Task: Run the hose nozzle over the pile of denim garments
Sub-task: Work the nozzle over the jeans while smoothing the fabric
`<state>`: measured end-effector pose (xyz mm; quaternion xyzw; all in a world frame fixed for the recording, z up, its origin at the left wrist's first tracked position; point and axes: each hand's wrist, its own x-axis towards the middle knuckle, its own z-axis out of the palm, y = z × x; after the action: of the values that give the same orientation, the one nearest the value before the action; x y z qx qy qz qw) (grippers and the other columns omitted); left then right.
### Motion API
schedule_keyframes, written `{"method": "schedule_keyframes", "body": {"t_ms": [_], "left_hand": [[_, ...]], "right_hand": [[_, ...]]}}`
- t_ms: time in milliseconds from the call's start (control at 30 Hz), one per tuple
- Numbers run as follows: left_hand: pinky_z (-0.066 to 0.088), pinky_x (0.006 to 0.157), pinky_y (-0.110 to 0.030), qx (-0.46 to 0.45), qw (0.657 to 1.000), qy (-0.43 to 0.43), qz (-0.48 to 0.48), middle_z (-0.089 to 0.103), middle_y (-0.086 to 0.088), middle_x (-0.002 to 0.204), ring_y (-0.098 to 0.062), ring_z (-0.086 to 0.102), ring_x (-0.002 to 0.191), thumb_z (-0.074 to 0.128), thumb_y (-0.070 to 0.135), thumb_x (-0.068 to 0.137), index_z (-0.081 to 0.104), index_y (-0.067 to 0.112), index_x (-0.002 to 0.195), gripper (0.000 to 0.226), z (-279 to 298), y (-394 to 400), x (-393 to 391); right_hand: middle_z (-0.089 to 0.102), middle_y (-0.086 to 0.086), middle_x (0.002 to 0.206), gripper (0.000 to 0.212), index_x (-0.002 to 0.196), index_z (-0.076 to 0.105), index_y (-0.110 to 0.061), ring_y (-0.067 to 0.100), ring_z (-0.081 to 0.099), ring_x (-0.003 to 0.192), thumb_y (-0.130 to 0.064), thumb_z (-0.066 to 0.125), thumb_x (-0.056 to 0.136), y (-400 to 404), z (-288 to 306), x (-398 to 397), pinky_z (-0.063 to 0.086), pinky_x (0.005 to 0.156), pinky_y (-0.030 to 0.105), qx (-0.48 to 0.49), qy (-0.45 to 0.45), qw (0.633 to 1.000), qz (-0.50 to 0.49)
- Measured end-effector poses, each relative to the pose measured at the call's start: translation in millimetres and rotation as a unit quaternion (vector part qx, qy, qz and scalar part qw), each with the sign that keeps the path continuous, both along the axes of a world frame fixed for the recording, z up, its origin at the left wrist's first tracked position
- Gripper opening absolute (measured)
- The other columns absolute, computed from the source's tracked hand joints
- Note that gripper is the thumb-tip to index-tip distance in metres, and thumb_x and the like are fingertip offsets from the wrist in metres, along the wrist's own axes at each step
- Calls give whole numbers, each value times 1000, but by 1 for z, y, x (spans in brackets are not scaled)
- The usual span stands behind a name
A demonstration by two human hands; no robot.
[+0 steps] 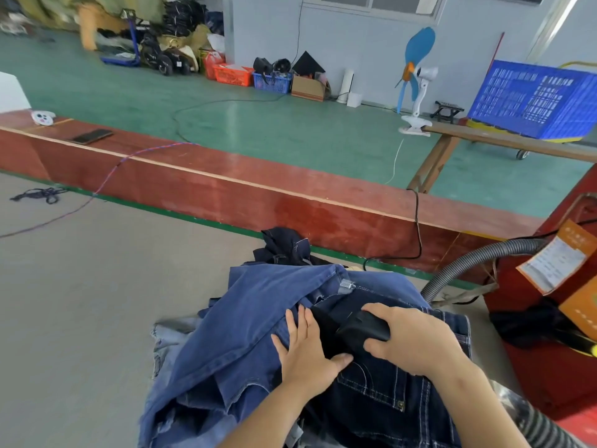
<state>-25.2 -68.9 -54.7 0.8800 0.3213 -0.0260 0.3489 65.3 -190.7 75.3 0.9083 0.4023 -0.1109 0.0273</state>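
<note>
Head cam: right hand (410, 341) grips the black nozzle (361, 328) on top of the denim pile (245, 334) on the table, left hand (307, 347) pressed flat beside it, fingers straight.

A blue-bladed clip fan (415, 76) stands on a wooden bench (504, 142) beside a blue crate (533, 98); a phone (92, 136) lies on the red ledge (258, 185) bordering the green floor (274, 124).
</note>
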Motion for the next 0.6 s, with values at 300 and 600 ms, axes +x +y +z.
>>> {"method": "schedule_keyframes", "body": {"t_ms": [300,600], "left_hand": [[-18,112,-54,7,1000,0,23,-28,3,158,-14,-37,138,54,67,82,-21,13,151,116,1,-4,1],[-18,113,-51,13,999,-8,45,-32,-1,156,-10,-42,127,55,68,80,-26,9,147,121,2,-5,1]], "right_hand": [[65,-9,108,52,139,34,-42,19,62,97,-48,50,89,14,-9,-6,46,68,28,46,-17,999,-2],[66,-4,100,48,137,36,-35,20,64,89,-44,49,91,42,-25,-14,39,58,27,87,-54,995,-17]]}}
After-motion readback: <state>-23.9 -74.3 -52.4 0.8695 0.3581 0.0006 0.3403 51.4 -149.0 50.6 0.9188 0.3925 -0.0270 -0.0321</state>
